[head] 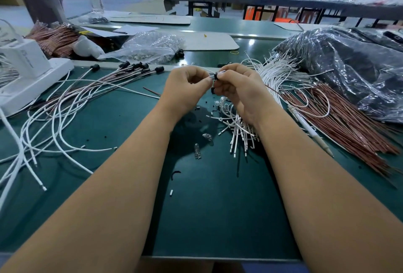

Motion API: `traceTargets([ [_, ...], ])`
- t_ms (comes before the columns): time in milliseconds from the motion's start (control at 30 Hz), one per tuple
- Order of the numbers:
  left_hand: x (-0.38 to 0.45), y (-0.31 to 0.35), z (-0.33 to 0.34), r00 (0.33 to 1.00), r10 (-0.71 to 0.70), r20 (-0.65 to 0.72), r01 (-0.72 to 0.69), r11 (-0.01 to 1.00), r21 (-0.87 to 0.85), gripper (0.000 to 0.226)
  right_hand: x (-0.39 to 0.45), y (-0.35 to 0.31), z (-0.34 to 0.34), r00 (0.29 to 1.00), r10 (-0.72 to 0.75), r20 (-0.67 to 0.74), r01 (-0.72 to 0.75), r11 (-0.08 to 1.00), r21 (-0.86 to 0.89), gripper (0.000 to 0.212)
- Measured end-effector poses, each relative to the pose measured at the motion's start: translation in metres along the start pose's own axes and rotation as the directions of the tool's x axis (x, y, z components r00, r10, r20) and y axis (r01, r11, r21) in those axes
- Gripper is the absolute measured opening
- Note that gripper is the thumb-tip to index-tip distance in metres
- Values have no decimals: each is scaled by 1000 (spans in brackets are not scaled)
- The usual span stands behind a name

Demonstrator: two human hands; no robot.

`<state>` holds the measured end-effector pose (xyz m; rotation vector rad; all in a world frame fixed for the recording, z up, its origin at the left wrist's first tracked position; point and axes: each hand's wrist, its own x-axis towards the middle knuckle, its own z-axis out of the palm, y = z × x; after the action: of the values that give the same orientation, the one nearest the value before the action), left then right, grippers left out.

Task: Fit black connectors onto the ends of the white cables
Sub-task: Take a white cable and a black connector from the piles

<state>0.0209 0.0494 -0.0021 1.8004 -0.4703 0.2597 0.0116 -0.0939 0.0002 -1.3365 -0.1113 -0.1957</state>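
Bright overhead light, soft shadows, glare on plastic bag (349, 65), wide-angle edge bending.

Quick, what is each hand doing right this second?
Left hand: fingers curled, pinching the end of a white cable.
Right hand: fingers curled, gripping a black connector at that cable's end.

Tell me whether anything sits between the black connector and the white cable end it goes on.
Nothing visible does. The right hand pinches the black connector against the white cable pinched by the left hand.
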Motion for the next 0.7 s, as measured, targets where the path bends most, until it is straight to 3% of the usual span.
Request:
traceTargets([
  [267,-2,0,3,998,-1,56,-2,998,58,9,-3,-2,2,1000,-8,30,9,999,-35,16],
  [467,-2,3,7,999,-19,43,17,999,48,6,-5,-1,6,997,-30,-75,25,997,-76,19],
  [700,-3,4,5,996,-88,23,87,996,14,13,-6,0,6,996,-21,-89,13,996,-85,19],
])
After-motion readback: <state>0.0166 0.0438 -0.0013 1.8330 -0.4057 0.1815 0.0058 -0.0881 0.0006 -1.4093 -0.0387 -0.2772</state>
